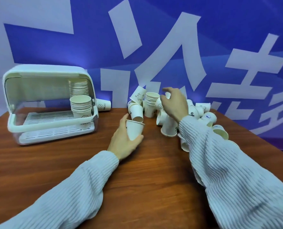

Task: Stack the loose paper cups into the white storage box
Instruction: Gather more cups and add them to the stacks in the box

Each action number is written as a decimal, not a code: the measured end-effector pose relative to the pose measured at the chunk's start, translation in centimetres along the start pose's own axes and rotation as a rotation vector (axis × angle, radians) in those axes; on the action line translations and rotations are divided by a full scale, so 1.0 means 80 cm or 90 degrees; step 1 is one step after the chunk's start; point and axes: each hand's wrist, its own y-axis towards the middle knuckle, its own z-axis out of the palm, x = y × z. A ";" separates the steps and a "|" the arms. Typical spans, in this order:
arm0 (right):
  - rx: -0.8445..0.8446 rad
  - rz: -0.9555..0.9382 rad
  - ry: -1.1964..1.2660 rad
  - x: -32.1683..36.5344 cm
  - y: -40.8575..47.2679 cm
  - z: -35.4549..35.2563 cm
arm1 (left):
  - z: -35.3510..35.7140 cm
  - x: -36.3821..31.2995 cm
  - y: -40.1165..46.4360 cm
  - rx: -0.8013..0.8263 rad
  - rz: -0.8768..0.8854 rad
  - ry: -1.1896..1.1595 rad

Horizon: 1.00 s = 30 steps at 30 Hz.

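Bright even light, soft blur, edges warped

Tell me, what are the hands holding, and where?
The left hand grips a paper cup round its side. The right hand reaches over the pile; whether it holds anything cannot be told.

Left hand [122, 142] gripping cup [134, 130], right hand [174, 103] over cup pile [167, 116]

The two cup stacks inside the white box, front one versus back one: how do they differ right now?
The front stack is shorter and stands lower in the white box; the back stack rises higher, nearly to the raised lid. The front stack's top cup shows its open mouth and its bottom cup a smiley print; the back stack shows mostly rims, its lower part hidden behind the front one. Both are upright nested paper cups on the box's right side.
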 end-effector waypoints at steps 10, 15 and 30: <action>0.038 0.163 -0.111 -0.044 0.023 -0.014 | -0.001 0.001 -0.003 -0.024 0.031 -0.025; -0.005 0.108 -0.009 -0.018 0.020 -0.025 | -0.013 -0.004 -0.001 -0.116 0.024 -0.063; 0.149 -0.311 0.157 0.173 -0.018 0.093 | -0.172 0.002 0.004 -0.411 0.021 -0.048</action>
